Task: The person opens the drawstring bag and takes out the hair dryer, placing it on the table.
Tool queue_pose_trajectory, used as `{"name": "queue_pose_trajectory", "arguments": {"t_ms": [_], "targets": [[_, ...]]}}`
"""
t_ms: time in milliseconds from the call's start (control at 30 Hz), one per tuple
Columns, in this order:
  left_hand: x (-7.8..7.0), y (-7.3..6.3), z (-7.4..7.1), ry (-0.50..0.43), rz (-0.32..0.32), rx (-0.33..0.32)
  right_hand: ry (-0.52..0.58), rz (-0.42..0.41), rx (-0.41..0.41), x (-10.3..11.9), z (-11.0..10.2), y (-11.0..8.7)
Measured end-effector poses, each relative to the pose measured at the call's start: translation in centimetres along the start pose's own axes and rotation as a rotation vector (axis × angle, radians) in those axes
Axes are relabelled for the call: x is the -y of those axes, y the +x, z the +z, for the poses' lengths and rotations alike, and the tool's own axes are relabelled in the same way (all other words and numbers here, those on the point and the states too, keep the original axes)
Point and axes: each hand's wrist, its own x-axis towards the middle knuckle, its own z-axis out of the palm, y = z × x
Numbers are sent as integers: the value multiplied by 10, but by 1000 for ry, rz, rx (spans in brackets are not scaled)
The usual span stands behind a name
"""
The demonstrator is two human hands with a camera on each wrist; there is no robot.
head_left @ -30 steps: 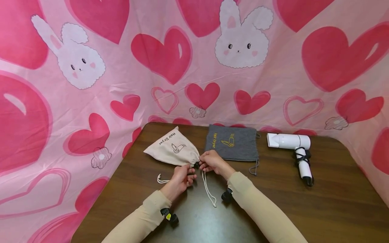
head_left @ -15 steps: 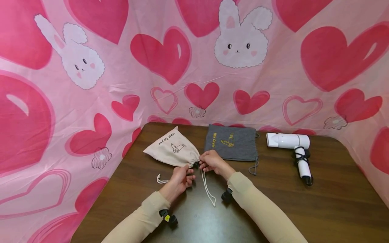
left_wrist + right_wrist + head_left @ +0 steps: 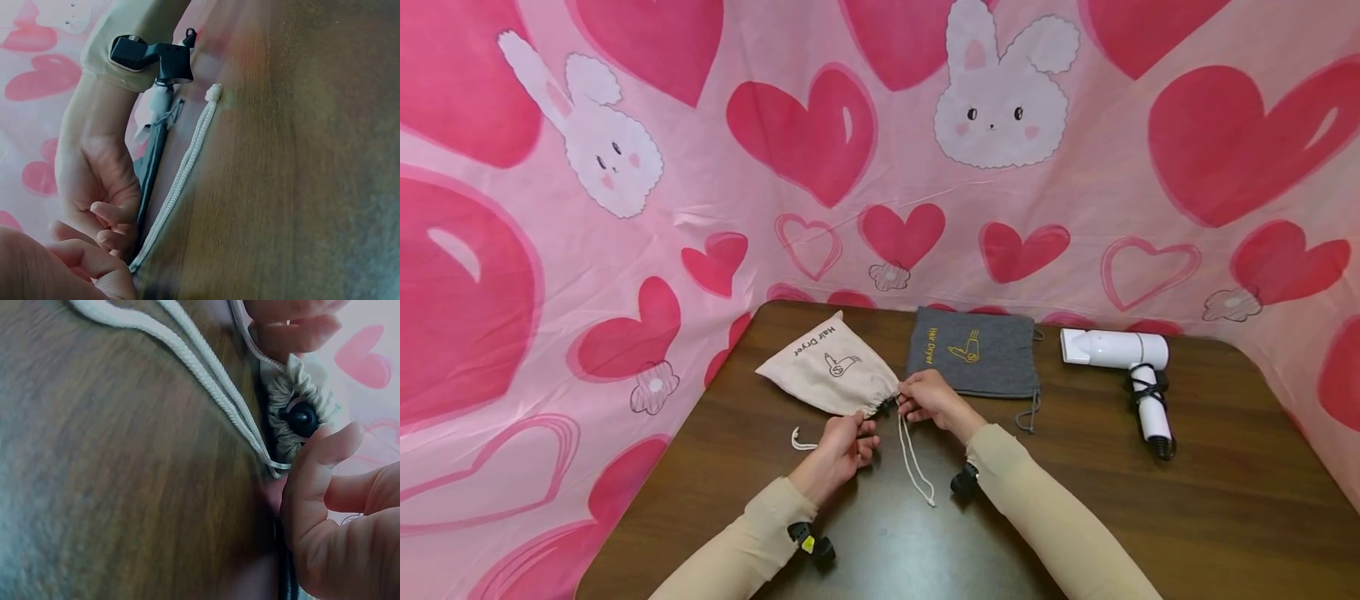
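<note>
A beige drawstring bag (image 3: 820, 367) printed "Hair Dryer" lies on the table, its gathered mouth toward me. My left hand (image 3: 842, 450) pinches the left edge of that mouth. On the opposite edge, the thumb and index finger of my right hand (image 3: 934, 400) pinch the cloth. Between them the puckered opening shows a black rounded end (image 3: 304, 419) of something inside; the rest is hidden in the bag. A white knotted cord (image 3: 187, 162) trails from the right side of the mouth, and another cord (image 3: 803, 440) lies by my left hand.
Behind my right hand lies a flat grey drawstring bag (image 3: 1000, 354) with yellow print. At the right, a white hair dryer (image 3: 1112, 348) rests with its black cord wound round the handle. A pink heart-patterned cloth (image 3: 925, 183) hangs behind the brown table (image 3: 1225, 517).
Both hands have drawn slightly apart, and the gathered mouth of the beige bag is a little wider. The grey bag and white hair dryer have stayed in place.
</note>
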Motion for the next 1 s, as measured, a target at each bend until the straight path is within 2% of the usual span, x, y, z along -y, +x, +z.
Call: {"name": "queue_pose_trajectory", "arguments": {"t_ms": [267, 567, 1000], "targets": [[-4, 3, 1, 81, -60, 90, 4, -13, -9, 1, -1, -1], [-4, 5, 5, 21, -57, 66, -19, -19, -14, 1, 2, -2], [-4, 4, 6, 13, -27, 43, -34, -24, -33, 2, 3, -4]]}}
